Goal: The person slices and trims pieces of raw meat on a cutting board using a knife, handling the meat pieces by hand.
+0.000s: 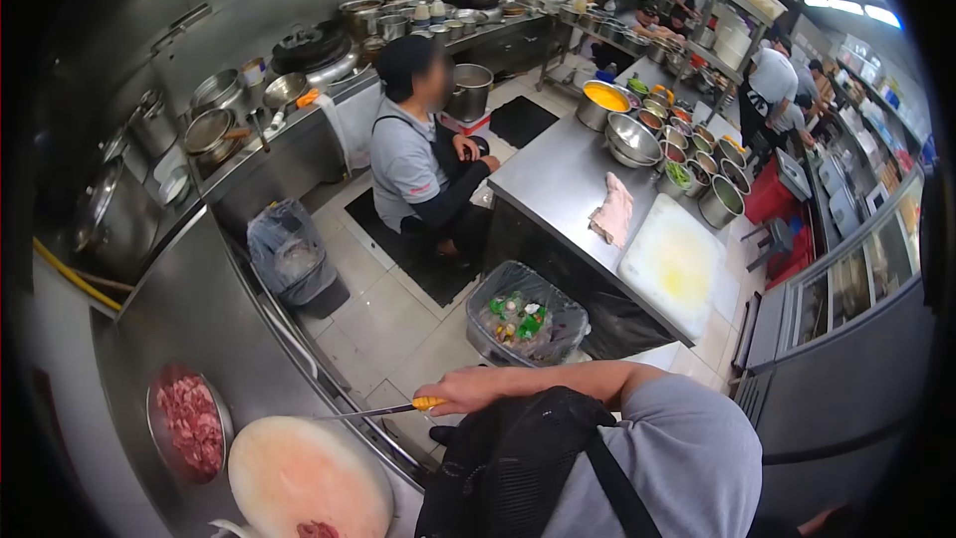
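My right hand [463, 391] is closed around the yellow handle of a knife [373, 410]. Its blade points left, its tip near the upper edge of a round, pale cutting board [299, 468]. A small piece of red meat [319, 530] lies at the board's bottom edge, partly cut off by the frame. Left of the board, a metal bowl [227, 416] holds cut red meat [189, 423]. My left hand is not visible; a white shape at the board's lower left is too cut off to make out.
A seated person [413, 149] is beyond the floor bins [294, 254]. An open bin [478, 334] stands beside a steel table [538, 179] bearing a white board [677, 264], pale meat [612, 211] and several containers. Pots line the back counter; other people stand far right.
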